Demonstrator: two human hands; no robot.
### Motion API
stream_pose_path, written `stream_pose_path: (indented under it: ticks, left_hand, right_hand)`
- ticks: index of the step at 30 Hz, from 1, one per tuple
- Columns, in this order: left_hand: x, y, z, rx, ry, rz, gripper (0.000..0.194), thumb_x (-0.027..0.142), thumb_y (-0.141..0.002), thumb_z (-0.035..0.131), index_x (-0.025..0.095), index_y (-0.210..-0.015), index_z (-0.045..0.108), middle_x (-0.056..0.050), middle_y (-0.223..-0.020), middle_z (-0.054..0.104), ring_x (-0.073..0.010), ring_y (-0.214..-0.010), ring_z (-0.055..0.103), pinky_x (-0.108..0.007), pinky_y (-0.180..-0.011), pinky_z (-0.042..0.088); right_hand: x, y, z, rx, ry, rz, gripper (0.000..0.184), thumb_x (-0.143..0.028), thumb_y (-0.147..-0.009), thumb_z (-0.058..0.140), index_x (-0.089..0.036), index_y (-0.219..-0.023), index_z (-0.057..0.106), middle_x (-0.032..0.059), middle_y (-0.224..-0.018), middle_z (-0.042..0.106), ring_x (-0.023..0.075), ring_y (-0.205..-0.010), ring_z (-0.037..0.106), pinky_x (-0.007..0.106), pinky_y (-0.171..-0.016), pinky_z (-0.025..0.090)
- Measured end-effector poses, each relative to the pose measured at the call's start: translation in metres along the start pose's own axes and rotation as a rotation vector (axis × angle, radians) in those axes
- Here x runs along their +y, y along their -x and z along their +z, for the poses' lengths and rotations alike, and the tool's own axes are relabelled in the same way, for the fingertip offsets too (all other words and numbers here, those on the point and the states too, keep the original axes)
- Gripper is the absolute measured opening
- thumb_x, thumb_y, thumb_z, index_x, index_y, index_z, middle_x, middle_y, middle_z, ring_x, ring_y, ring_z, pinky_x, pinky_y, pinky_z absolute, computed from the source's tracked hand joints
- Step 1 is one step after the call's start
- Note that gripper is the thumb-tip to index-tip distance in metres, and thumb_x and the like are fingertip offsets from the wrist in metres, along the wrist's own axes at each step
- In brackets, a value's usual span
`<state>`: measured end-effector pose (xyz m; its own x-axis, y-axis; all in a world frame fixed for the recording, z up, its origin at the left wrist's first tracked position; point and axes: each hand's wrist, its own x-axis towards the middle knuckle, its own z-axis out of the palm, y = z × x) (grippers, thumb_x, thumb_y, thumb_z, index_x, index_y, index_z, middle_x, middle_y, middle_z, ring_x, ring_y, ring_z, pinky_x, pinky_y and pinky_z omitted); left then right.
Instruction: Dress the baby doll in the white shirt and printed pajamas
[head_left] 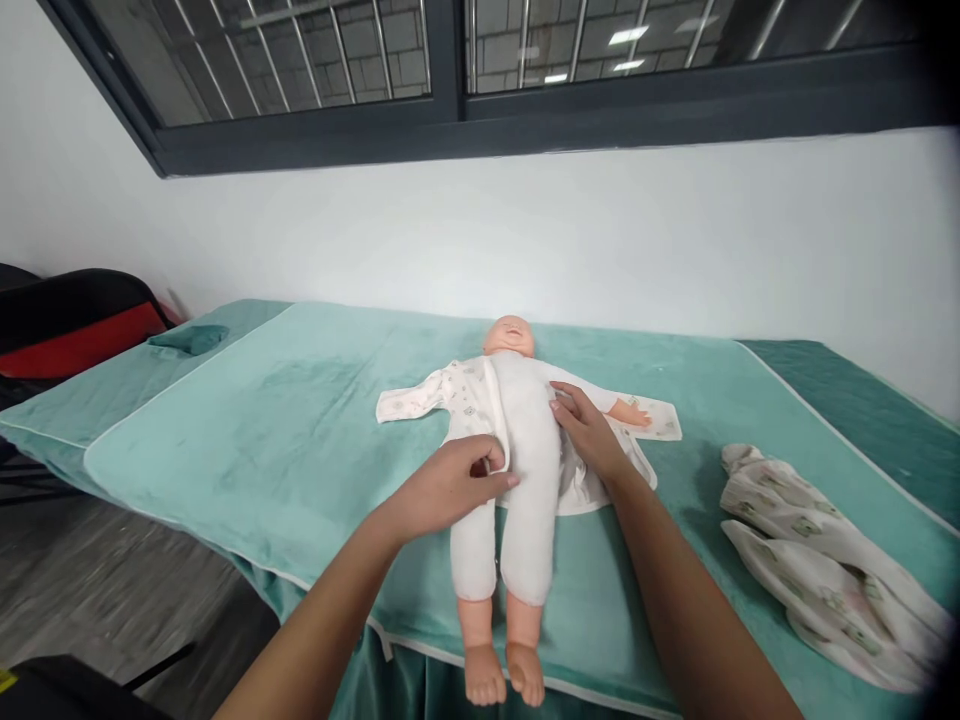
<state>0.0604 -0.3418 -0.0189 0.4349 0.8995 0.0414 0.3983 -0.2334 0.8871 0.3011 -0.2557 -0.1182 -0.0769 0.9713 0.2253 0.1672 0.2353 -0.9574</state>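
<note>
A baby doll [531,430] with a soft white body lies on its back, head toward the wall and bare feet toward me. A patterned baby shirt [469,395] lies open around it. One sleeve covers the doll's arm at the left; at the right, the doll's arm and hand rest on top of the other sleeve [664,420]. My left hand [457,482] is closed on the front edge of the shirt's left panel, over the doll's belly. My right hand [589,430] lies with fingers stretched against the doll's side, above the shirt's spread right panel.
A folded patterned cloth garment [825,565] lies to the right on the green bed cover [300,450]. A black and red chair [82,325] stands at the left. Behind the bed are a white wall [375,235] and a dark-framed barred window [450,135].
</note>
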Motion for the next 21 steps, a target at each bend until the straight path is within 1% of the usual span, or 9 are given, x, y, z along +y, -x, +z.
stream_pose_path:
  ticks: [2, 4, 6, 8, 9, 12, 14, 18, 21]
  left_hand:
    - [-0.002, -0.003, 0.0, 0.004, 0.084, -0.035, 0.027, 0.044, -0.087, 0.059, 0.021, -0.073, 0.059, 0.002, -0.066, 0.056, -0.014, -0.061, 0.049, -0.026, -0.057, 0.038]
    - [-0.008, -0.014, -0.003, 0.178, 0.108, -0.047, 0.028, 0.045, -0.089, 0.056, 0.021, -0.076, 0.06, 0.0, -0.069, 0.06, -0.0148, -0.064, 0.053, -0.027, -0.062, 0.042]
    - [-0.014, -0.033, -0.007, 0.385, 0.026, -0.026, 0.023, 0.041, -0.089, 0.056, 0.021, -0.08, 0.063, -0.001, -0.079, 0.067, -0.0168, -0.074, 0.059, -0.028, -0.073, 0.046]
    - [-0.016, -0.055, -0.01, 0.497, -0.112, 0.001, 0.019, 0.036, -0.09, 0.054, 0.022, -0.089, 0.066, -0.002, -0.094, 0.071, -0.019, -0.089, 0.063, -0.03, -0.084, 0.047]
    - [-0.014, -0.066, -0.01, 0.504, -0.171, 0.011, 0.019, 0.035, -0.091, 0.052, 0.022, -0.096, 0.066, -0.003, -0.101, 0.072, -0.0198, -0.095, 0.063, -0.032, -0.089, 0.047]
    - [-0.004, -0.096, -0.004, 0.392, -0.278, 0.056, 0.029, 0.034, -0.095, 0.045, 0.024, -0.114, 0.064, -0.003, -0.113, 0.072, -0.0211, -0.108, 0.063, -0.034, -0.096, 0.045]
    - [0.004, -0.113, 0.004, 0.264, -0.282, 0.127, 0.032, 0.035, -0.097, 0.041, 0.025, -0.118, 0.063, -0.002, -0.119, 0.07, -0.0203, -0.115, 0.062, -0.034, -0.101, 0.044]
    - [0.013, -0.145, 0.023, 0.069, -0.288, 0.222, 0.033, 0.033, -0.096, 0.041, 0.023, -0.12, 0.061, -0.002, -0.13, 0.066, -0.0177, -0.122, 0.058, -0.03, -0.104, 0.043]
    - [0.013, -0.169, 0.036, -0.065, -0.511, 0.193, 0.037, 0.036, -0.094, 0.045, 0.023, -0.127, 0.057, -0.003, -0.133, 0.064, -0.0209, -0.119, 0.059, -0.033, -0.099, 0.046]
  right_hand:
    - [-0.002, 0.001, 0.001, 0.046, 0.044, 0.004, 0.049, -0.051, -0.089, 0.056, -0.022, -0.128, 0.053, 0.0043, -0.1, 0.07, 0.0212, -0.093, 0.063, 0.036, -0.088, 0.048]
    - [-0.004, 0.001, 0.002, 0.1, 0.087, 0.001, 0.044, -0.048, -0.089, 0.056, -0.021, -0.123, 0.058, 0.0044, -0.099, 0.071, 0.021, -0.092, 0.063, 0.036, -0.088, 0.047]
    - [-0.003, -0.001, 0.002, 0.176, 0.094, -0.01, 0.037, -0.046, -0.088, 0.057, -0.02, -0.114, 0.064, 0.004, -0.093, 0.072, 0.0205, -0.088, 0.064, 0.036, -0.087, 0.048]
    - [0.0, -0.004, -0.004, 0.318, 0.072, -0.033, 0.03, -0.043, -0.087, 0.057, -0.02, -0.103, 0.067, 0.004, -0.09, 0.073, 0.0199, -0.086, 0.065, 0.035, -0.087, 0.048]
    - [0.003, -0.005, -0.009, 0.427, 0.061, -0.051, 0.027, -0.04, -0.087, 0.056, -0.02, -0.099, 0.068, 0.0042, -0.09, 0.073, 0.0196, -0.086, 0.066, 0.035, -0.087, 0.048]
    - [0.015, -0.009, -0.032, 0.774, 0.084, -0.069, 0.025, -0.031, -0.083, 0.052, -0.019, -0.099, 0.067, 0.0058, -0.098, 0.071, 0.0196, -0.091, 0.065, 0.035, -0.088, 0.048]
    - [0.024, -0.011, -0.047, 0.881, 0.146, 0.02, 0.03, -0.029, -0.078, 0.053, -0.019, -0.103, 0.066, 0.008, -0.105, 0.069, 0.0218, -0.097, 0.063, 0.036, -0.088, 0.047]
    - [0.035, -0.016, -0.059, 0.815, 0.254, 0.206, 0.044, -0.034, -0.073, 0.059, -0.018, -0.114, 0.063, 0.0093, -0.106, 0.067, 0.0253, -0.098, 0.061, 0.041, -0.091, 0.045]
    - [0.036, -0.02, -0.059, 0.833, 0.212, 0.211, 0.043, -0.035, -0.073, 0.06, -0.019, -0.113, 0.062, 0.0077, -0.106, 0.066, 0.0241, -0.097, 0.06, 0.04, -0.09, 0.046]
